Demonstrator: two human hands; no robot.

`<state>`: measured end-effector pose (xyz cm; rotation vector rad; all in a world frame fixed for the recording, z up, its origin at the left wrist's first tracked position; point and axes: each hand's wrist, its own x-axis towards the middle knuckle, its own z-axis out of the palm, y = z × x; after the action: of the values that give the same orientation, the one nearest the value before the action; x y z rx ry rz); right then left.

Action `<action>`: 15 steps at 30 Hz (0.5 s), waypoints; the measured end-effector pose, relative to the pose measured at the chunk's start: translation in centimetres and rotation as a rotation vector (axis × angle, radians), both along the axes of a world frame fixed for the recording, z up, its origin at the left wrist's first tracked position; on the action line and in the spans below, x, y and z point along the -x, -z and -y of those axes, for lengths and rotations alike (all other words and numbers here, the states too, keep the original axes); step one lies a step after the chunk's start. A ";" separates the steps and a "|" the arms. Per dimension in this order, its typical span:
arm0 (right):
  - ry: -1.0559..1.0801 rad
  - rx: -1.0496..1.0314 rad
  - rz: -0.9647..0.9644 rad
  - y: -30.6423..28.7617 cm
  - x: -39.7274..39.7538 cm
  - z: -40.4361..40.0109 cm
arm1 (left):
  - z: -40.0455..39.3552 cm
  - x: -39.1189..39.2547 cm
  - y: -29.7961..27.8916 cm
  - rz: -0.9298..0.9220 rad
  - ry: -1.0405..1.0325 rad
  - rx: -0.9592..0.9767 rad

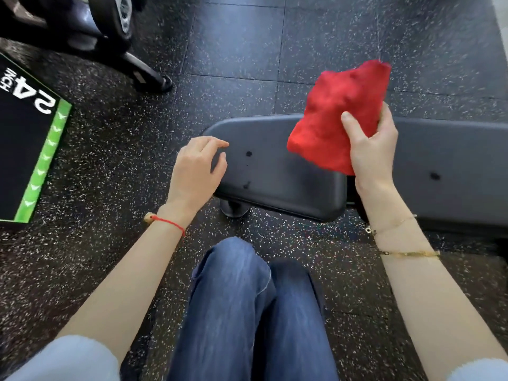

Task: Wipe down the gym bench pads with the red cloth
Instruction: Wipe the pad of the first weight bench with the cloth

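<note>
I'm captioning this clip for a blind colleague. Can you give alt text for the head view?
A right hand holds a bunched red cloth above a dark gym bench pad. The left hand rests on the pad's end, fingers loosely spread, over a speckled floor.

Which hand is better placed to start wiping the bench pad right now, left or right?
Right. The right hand already grips the red cloth just above the bench pad. The left hand holds nothing, fingers relaxed at the pad's end.

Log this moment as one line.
right hand holds red cloth above bench pad | left hand open by pad end | wiping not begun
</note>
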<state>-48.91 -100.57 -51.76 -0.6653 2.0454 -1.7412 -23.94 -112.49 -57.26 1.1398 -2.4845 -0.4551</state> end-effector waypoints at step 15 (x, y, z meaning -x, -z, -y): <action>-0.044 -0.340 -0.220 8.0 2.6 1.0 | 0.7 0.6 6.0 -0.121 -0.018 0.128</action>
<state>-51.50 -101.54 -59.78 -0.8109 2.3786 -1.2968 -24.56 -113.23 -63.30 1.0517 -2.3603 -0.3440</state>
